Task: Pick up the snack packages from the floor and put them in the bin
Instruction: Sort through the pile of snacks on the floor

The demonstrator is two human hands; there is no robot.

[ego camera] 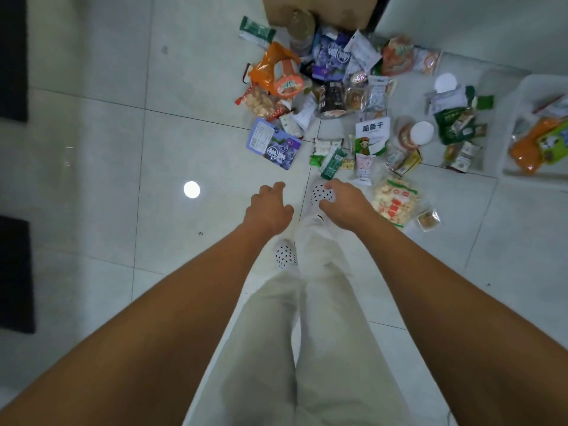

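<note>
The left hand [268, 210] hangs loosely curled and empty. So does the right hand [345, 207], its fingertips hard to make out. Snack packages [333, 96] lie heaped on the floor beyond the hands. The white bin [531, 179], already holding some packets, is cut off at the right edge.

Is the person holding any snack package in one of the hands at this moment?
No, the left hand and the right hand both hang with loosely curled fingers and hold nothing.

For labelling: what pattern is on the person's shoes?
The shoes are white with black dots; head view.
</note>
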